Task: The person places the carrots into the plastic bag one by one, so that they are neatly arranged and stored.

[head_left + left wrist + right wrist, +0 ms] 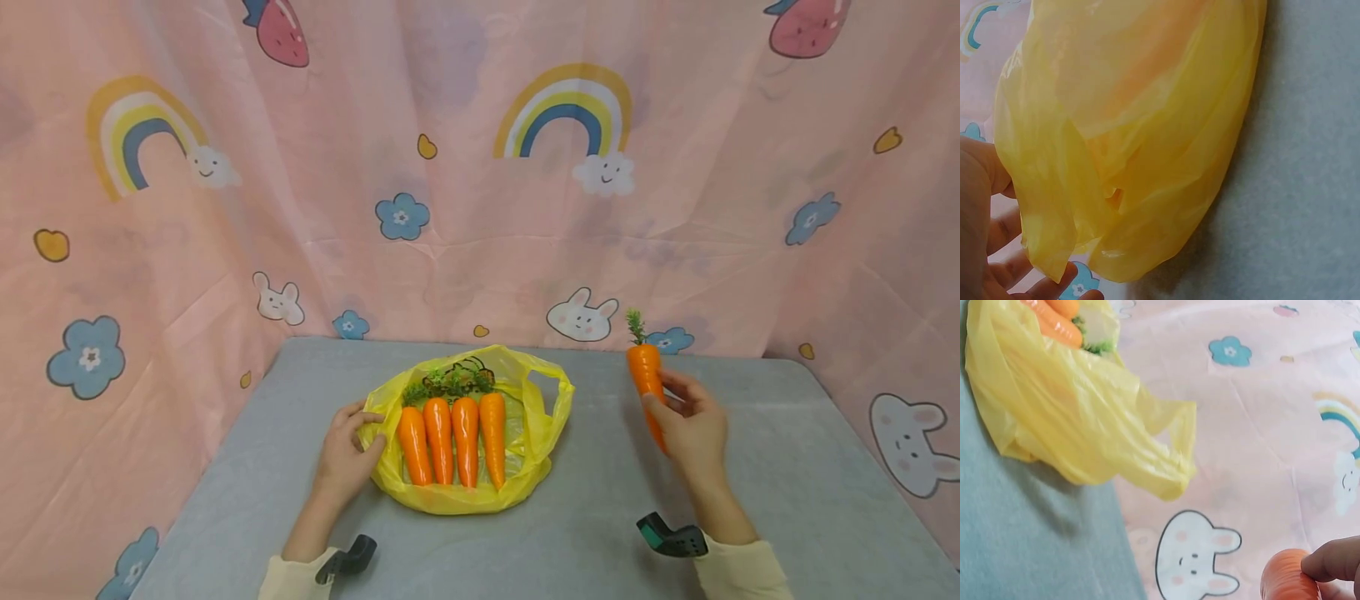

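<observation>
A yellow plastic bag (457,500) lies opened out on the table, its mouth facing up. Inside it several orange carrots (466,442) are lined up side by side, green tops toward the back. My left hand (351,450) holds the bag's left rim between thumb and fingers; in the left wrist view the thin yellow plastic hides part of those fingers. To the right of the bag, my right hand (697,425) grips another carrot (643,367) by its side, leafy end up and slightly tilted. Only this carrot's orange end shows in the right wrist view.
A grey cloth-covered table (600,508) lies under both hands. Behind it and at the sides hangs a pink curtain (465,275) printed with rainbows and rabbits. The bag's loop handle (551,392) stands up on its right side. Each wrist wears a black camera (671,537).
</observation>
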### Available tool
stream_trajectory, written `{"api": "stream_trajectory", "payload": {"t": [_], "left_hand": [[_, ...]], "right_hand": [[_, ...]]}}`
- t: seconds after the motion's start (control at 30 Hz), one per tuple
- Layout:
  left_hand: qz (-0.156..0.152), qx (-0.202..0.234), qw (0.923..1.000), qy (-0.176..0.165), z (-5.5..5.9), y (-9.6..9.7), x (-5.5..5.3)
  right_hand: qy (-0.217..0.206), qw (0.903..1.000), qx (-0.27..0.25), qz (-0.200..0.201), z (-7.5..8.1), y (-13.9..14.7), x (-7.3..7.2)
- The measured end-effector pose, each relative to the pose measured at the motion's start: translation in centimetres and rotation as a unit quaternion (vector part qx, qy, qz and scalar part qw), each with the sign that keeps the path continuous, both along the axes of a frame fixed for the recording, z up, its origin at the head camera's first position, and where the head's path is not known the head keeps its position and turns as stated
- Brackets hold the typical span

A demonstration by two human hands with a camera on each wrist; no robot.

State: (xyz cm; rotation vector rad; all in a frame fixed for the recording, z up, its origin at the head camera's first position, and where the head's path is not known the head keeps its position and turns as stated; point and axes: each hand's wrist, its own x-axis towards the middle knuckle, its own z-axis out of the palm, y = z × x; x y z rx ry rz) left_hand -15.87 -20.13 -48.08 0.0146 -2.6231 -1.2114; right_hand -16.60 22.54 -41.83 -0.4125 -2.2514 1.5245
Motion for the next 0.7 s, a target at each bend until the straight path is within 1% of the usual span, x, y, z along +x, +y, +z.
{"api": "stream_trajectory", "payload": {"t": [0.2,0.43,0.57,0.7], "left_hand": [[-0.001,-0.002,1.0,-0.005,0.0,0.0,0.1],[-0.002,-0.004,1.0,-0.009,0.1,0.0,0.1],[-0.002,-0.004,0.9999,-0.014,0.0,0.0,0.0],[-0.002,-0.005,0.9998,-0.018,0.0,-0.1,0.0]], "right_hand": [[0.01,0.9994,-0.012,0.032,0.5,-1.8,0.2],[-0.006,0.9983,0.005,0.058,1.0,-4.1,0.2],[-0.008,0.9962,-0.01,0.086,1.4,-5.5,0.4],[-0.027,0.993,-0.021,0.113,1.7,-7.2,0.5]]}}
